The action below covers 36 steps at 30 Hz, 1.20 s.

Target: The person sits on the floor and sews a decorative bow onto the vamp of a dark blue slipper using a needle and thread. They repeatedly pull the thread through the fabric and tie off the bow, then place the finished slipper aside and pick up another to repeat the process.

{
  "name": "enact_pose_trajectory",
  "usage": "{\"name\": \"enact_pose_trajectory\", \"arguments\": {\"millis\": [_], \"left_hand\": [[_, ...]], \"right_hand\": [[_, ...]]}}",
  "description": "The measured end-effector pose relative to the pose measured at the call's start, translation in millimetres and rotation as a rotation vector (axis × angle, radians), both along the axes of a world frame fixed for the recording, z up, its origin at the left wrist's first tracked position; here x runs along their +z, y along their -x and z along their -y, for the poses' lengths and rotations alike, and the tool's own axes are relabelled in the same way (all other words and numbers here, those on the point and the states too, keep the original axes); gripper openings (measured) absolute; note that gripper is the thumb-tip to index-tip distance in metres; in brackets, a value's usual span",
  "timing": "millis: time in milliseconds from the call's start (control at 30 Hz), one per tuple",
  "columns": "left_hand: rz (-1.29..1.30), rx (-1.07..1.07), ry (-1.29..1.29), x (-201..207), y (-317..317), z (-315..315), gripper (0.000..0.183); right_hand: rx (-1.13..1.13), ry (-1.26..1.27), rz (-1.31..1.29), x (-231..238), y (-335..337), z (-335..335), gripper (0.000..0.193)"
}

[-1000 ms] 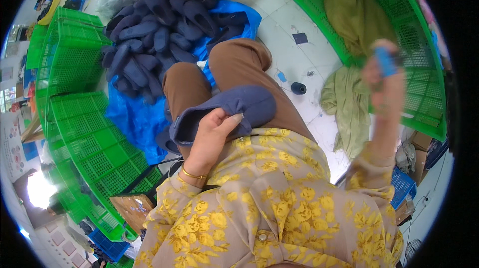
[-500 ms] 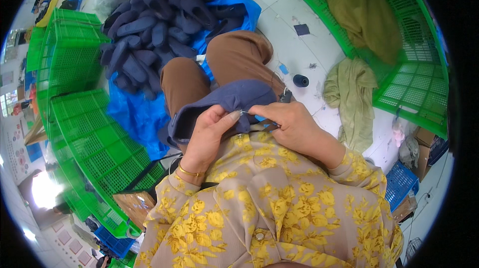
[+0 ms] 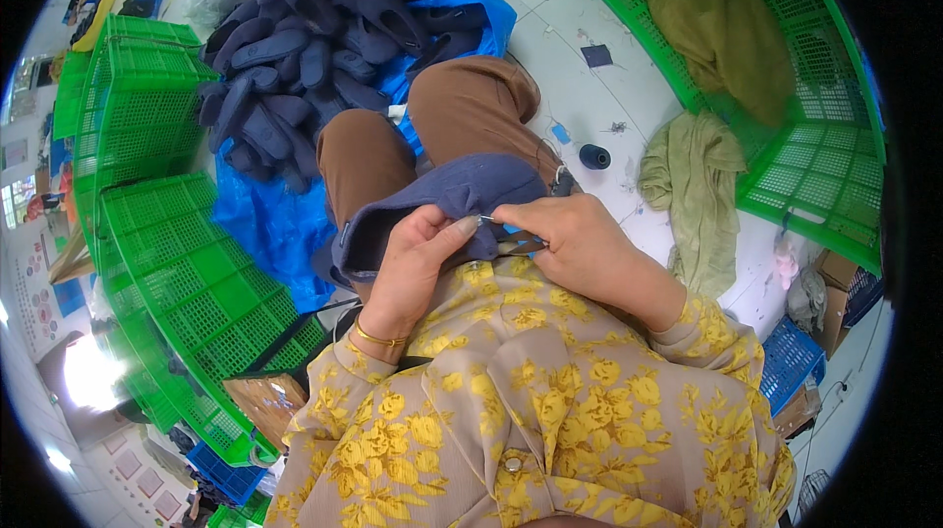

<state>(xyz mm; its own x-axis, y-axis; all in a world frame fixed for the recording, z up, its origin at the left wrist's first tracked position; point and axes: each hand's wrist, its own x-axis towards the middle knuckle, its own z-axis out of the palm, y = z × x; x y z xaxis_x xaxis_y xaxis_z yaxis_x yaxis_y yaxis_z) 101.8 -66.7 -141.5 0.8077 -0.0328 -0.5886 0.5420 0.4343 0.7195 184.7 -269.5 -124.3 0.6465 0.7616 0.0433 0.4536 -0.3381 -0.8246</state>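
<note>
I hold a soft, felt-like navy slipper [image 3: 457, 196] across my lap, its rounded toe to the right and its hollow opening to the left; my left hand [image 3: 417, 253] is closed on it, thumb pressed against the fingers with a gathered fold of the upper nipped between; my right hand [image 3: 582, 245] meets it at that fold, finger and thumb pinched together on a thin, shiny, needle-like sliver [image 3: 486, 220]; a dark, slender tool [image 3: 527, 244] pokes out from under the same hand, too covered for me to tell its kind; a smooth gold-coloured bangle [image 3: 377, 337] circles my left wrist; the slipper lies over smooth brown trousers [image 3: 467, 101], against my thin, creased blouse [image 3: 575, 400] with yellow flowers; beyond my knees, a heap of matching slippers [image 3: 314, 61] sits on crinkled, glossy blue sheeting [image 3: 270, 223]; a squat dark thread spool [image 3: 594, 157] rests on pale tiles [image 3: 575, 2], near a rumpled light-green cloth [image 3: 693, 169]; stiff latticed green plastic baskets [image 3: 187, 277] curve along the left.
</note>
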Motion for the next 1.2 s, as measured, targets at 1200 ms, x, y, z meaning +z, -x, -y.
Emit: {"name": "enact_pose_trajectory", "arguments": {"millis": [1200], "left_hand": [[-0.013,0.03,-0.142,12,-9,2,0.007]], "right_hand": [[0.057,0.152,-0.114,-4,-33,-11,0.038]]}}
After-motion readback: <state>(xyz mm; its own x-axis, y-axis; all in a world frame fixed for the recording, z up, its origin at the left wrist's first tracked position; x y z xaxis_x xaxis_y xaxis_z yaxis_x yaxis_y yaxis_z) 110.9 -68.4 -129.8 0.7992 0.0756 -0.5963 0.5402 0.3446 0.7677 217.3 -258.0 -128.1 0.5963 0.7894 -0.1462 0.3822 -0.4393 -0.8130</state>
